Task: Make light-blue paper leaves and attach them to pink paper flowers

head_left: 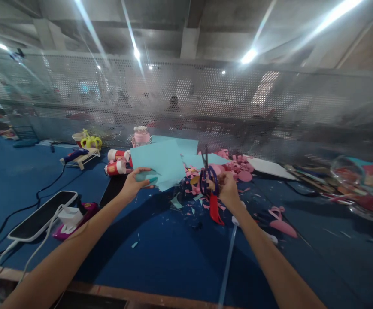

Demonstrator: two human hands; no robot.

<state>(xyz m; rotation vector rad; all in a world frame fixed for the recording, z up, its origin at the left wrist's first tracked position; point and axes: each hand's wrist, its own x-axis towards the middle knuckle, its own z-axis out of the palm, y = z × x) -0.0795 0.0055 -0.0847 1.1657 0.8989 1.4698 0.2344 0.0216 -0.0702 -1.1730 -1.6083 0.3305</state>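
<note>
My left hand [137,183] pinches a light blue sheet of paper [159,161] by its lower left edge, thumb on top. The sheet is held up above the blue table. Closed around the dark blue handles of a pair of scissors [208,180] is my right hand [227,188], with the blades pointing up and away, apart from the sheet. Just below the handles is a red strip [216,210]; whether it touches the scissors I cannot tell. Pink cut pieces [239,165] and small paper scraps [195,174] lie behind and under the scissors. More light blue paper [186,145] is behind the held sheet.
Red-and-white rolls [116,167] and a pink jar [141,135] stand left of the paper. A glue gun [75,155] rests on a small wooden rack. A phone [44,214] and white charger [71,217] lie at left. Clear containers [350,176] sit at right, before a perforated metal screen [186,98].
</note>
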